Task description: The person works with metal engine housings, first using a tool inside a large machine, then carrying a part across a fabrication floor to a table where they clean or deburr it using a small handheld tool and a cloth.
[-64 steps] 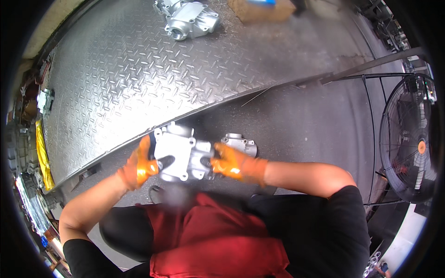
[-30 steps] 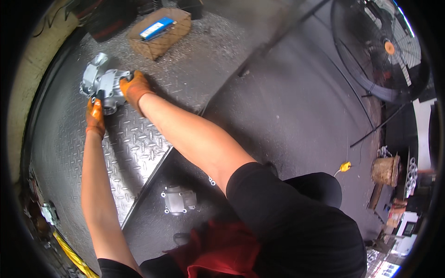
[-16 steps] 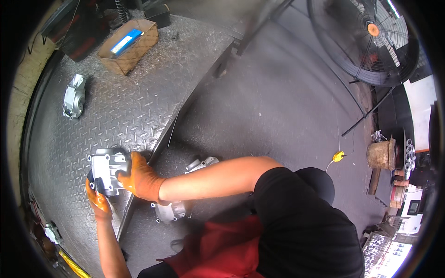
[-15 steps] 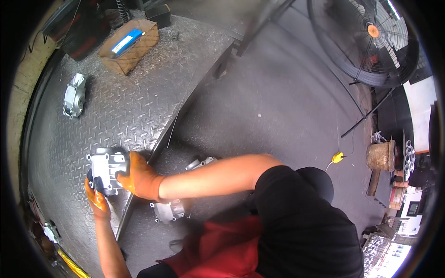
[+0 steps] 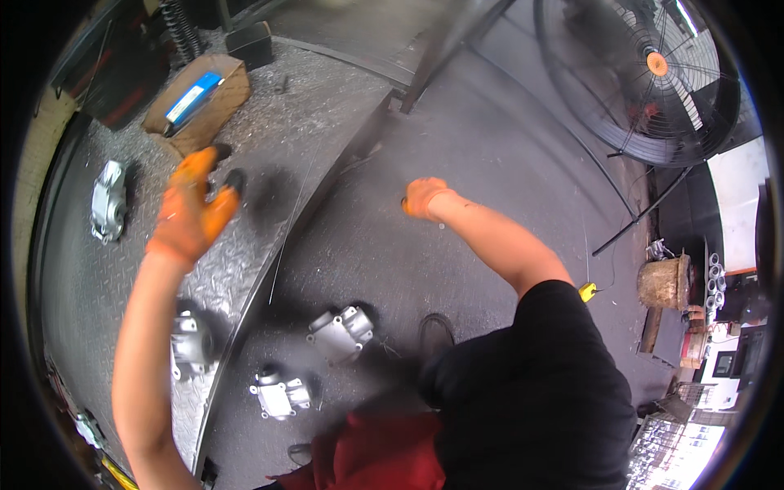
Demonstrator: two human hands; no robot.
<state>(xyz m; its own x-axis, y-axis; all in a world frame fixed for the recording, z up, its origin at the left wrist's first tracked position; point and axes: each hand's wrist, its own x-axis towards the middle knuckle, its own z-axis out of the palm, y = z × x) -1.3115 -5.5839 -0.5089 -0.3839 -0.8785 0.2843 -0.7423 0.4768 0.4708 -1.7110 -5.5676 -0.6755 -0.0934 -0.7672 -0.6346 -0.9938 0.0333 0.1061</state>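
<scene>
My left hand [image 5: 192, 211], in an orange glove with dark fingertips, is raised over the treadplate bench [image 5: 245, 253], fingers apart and nothing in them. It is nearest to an open cardboard box [image 5: 233, 90] holding a blue-and-white packet [image 5: 193, 98]. Out over the floor to the right, my gloved right hand [image 5: 425, 198] has its fingers curled in, with nothing showing in it. One silver metal casting [image 5: 189, 346] lies by the bench edge, partly hidden behind my left forearm. Another casting [image 5: 109, 202] lies at the bench's far left.
Lower than the bench, two more castings, one larger [image 5: 339, 335] and one smaller [image 5: 279, 397], lie near my feet. A large black fan [image 5: 656, 65] stands at the upper right. A bucket [image 5: 663, 282] and a yellow plug [image 5: 587, 291] are on the right.
Both hands have let go of the casting, which now lies by the bench edge. My left hand has moved up toward the box, my right hand up and right over the floor.
</scene>
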